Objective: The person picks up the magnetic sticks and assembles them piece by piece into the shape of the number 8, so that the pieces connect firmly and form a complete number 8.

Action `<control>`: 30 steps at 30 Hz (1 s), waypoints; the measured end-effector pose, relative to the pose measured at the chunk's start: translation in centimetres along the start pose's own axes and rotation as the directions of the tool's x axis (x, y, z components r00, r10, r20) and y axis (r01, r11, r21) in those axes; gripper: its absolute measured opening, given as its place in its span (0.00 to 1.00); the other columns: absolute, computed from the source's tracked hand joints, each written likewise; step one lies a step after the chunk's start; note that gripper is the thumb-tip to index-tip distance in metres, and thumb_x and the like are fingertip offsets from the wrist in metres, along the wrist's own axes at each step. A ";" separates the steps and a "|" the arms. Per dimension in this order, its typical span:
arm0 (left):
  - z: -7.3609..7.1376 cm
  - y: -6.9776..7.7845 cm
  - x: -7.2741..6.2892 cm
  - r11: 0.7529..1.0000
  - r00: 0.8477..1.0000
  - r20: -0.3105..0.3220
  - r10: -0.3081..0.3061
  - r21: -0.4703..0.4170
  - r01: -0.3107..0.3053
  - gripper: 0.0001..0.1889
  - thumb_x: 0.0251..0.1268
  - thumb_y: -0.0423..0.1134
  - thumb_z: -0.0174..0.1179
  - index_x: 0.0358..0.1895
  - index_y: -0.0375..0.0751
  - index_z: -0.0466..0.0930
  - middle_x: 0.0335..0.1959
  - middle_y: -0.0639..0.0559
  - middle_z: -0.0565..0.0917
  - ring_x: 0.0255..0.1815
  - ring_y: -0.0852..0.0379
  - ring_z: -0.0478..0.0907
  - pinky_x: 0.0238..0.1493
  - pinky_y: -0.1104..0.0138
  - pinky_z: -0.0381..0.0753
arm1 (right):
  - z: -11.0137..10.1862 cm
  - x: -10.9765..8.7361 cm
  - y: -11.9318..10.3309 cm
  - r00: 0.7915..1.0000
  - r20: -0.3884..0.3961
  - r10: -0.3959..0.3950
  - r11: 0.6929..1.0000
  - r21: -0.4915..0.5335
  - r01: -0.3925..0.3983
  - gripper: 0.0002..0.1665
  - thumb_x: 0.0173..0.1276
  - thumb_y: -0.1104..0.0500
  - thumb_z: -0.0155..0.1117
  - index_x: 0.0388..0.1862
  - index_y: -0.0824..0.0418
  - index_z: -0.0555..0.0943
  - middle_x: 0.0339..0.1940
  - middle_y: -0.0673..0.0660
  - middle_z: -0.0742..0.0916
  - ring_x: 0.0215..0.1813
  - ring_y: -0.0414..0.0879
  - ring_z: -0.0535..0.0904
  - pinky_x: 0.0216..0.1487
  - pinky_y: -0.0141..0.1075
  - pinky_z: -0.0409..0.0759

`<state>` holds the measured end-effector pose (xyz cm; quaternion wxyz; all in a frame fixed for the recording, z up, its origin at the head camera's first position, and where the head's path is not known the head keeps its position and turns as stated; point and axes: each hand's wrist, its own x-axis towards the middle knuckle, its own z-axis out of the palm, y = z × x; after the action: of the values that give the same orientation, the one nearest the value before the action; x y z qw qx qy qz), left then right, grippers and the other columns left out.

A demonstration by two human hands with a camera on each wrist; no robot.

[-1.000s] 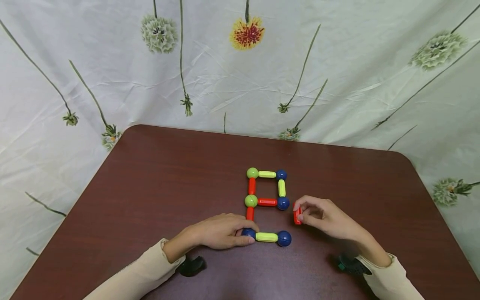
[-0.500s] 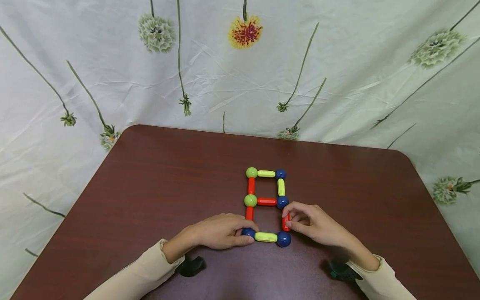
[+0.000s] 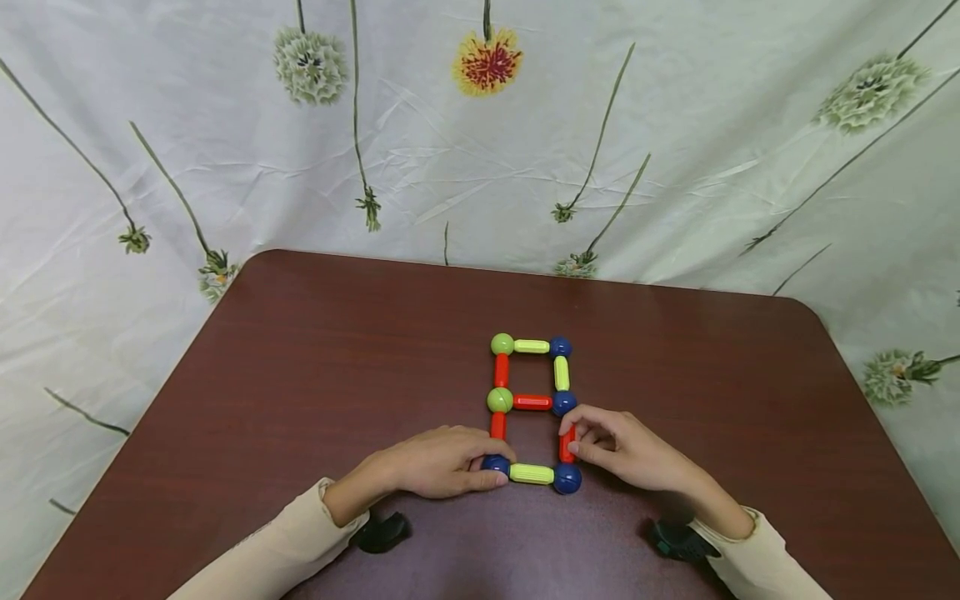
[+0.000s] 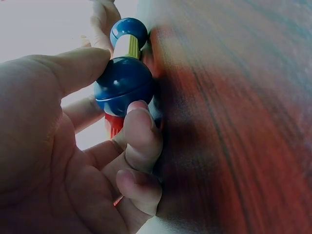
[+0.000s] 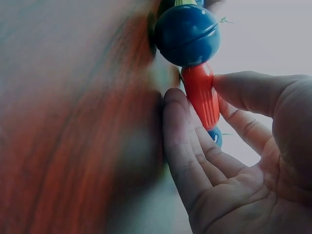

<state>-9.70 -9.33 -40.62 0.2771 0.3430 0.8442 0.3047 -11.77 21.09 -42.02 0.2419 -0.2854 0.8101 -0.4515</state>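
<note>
A flat frame of balls and rods lies on the table. My left hand (image 3: 442,461) grips the blue ball (image 4: 124,83) at its near left corner, thumb on one side and fingers on the other. On the right side, my right hand (image 3: 630,446) pinches a red rod (image 5: 201,95) between thumb and fingers. That rod stands between the near right blue ball (image 3: 567,478) and the middle right blue ball (image 3: 564,403), touching the near one in the right wrist view. A yellow-green rod (image 3: 531,474) joins the two near balls. The left red rod (image 3: 498,426) is partly behind my left fingers.
Farther back, the upper square has green balls (image 3: 502,344) on its left, a blue ball (image 3: 560,347) at the far right corner, and red and yellow-green rods. Beyond the dark red-brown table (image 3: 337,333) hangs a flowered white cloth (image 3: 420,125).
My right hand has moved left with the red rod, bringing it from beside the frame into line between the two right-hand blue balls. My left hand stays on its ball.
</note>
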 end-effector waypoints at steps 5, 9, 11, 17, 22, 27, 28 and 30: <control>-0.1 0.1 -0.1 1.000 1.000 0.000 0.000 -0.008 0.000 0.14 0.73 0.52 0.59 0.57 0.58 0.81 0.27 0.63 0.73 0.25 0.68 0.70 0.27 0.73 0.68 | 0.0 0.1 0.0 1.000 0.012 -0.003 1.000 0.005 0.003 0.10 0.74 0.58 0.63 0.52 0.54 0.78 0.38 0.52 0.86 0.40 0.46 0.84 0.43 0.32 0.83; -0.1 0.0 -0.1 1.000 1.000 -0.001 0.000 -0.008 0.000 0.14 0.73 0.52 0.58 0.57 0.58 0.81 0.27 0.64 0.74 0.25 0.68 0.70 0.27 0.73 0.69 | 0.0 0.1 -0.2 1.000 0.019 -0.004 1.000 0.002 0.004 0.10 0.74 0.58 0.63 0.52 0.54 0.78 0.39 0.52 0.86 0.40 0.44 0.84 0.42 0.32 0.83; -0.1 0.0 -0.1 1.000 1.000 -0.004 0.002 -0.011 -0.003 0.14 0.73 0.53 0.58 0.57 0.58 0.81 0.27 0.64 0.74 0.25 0.69 0.70 0.27 0.73 0.69 | 0.0 0.2 -0.3 1.000 0.024 -0.002 1.000 0.002 0.002 0.11 0.74 0.58 0.63 0.53 0.55 0.77 0.39 0.52 0.86 0.40 0.44 0.84 0.42 0.32 0.83; 0.0 -0.2 -0.1 1.000 1.000 -0.016 0.017 -0.023 -0.018 0.14 0.74 0.52 0.58 0.57 0.57 0.81 0.25 0.63 0.74 0.24 0.69 0.70 0.27 0.74 0.69 | 0.1 0.2 -0.3 0.999 0.031 0.013 1.000 -0.008 -0.013 0.12 0.74 0.58 0.63 0.54 0.54 0.77 0.40 0.52 0.86 0.40 0.44 0.84 0.43 0.32 0.82; 0.0 -0.3 -0.1 0.999 0.999 -0.018 0.026 -0.034 -0.027 0.14 0.74 0.51 0.58 0.57 0.56 0.82 0.24 0.63 0.74 0.22 0.69 0.70 0.26 0.74 0.69 | 0.1 0.2 -0.2 1.000 0.029 0.009 1.000 -0.014 -0.008 0.13 0.75 0.57 0.62 0.55 0.55 0.77 0.40 0.51 0.86 0.40 0.42 0.84 0.43 0.32 0.82; -0.1 -0.3 0.0 0.999 0.999 -0.020 0.025 -0.038 -0.025 0.14 0.73 0.50 0.59 0.57 0.55 0.82 0.23 0.63 0.74 0.22 0.68 0.70 0.25 0.74 0.69 | 0.1 0.1 -0.1 1.000 0.021 0.003 1.000 -0.024 -0.002 0.14 0.75 0.56 0.62 0.57 0.55 0.77 0.42 0.52 0.86 0.41 0.41 0.83 0.43 0.32 0.82; -0.1 -0.3 0.0 0.999 0.999 -0.023 0.027 -0.038 -0.028 0.14 0.73 0.50 0.59 0.56 0.55 0.82 0.23 0.63 0.74 0.21 0.68 0.70 0.25 0.74 0.69 | 0.1 0.1 -0.1 1.000 0.019 0.001 1.000 -0.026 -0.001 0.15 0.75 0.56 0.62 0.57 0.55 0.77 0.42 0.52 0.85 0.41 0.41 0.83 0.43 0.32 0.82; -0.1 -0.3 0.0 0.999 0.999 -0.025 0.032 -0.040 -0.033 0.14 0.73 0.50 0.59 0.56 0.55 0.82 0.22 0.63 0.73 0.21 0.69 0.70 0.25 0.75 0.69 | 0.0 0.1 -0.1 1.000 0.016 -0.003 0.999 -0.032 0.004 0.15 0.75 0.56 0.62 0.58 0.55 0.77 0.42 0.52 0.85 0.41 0.41 0.83 0.43 0.32 0.82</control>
<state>-9.88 -9.52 -40.79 0.2688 0.3472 0.8355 0.3304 -11.80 20.95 -41.97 0.2431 -0.2943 0.8148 -0.4364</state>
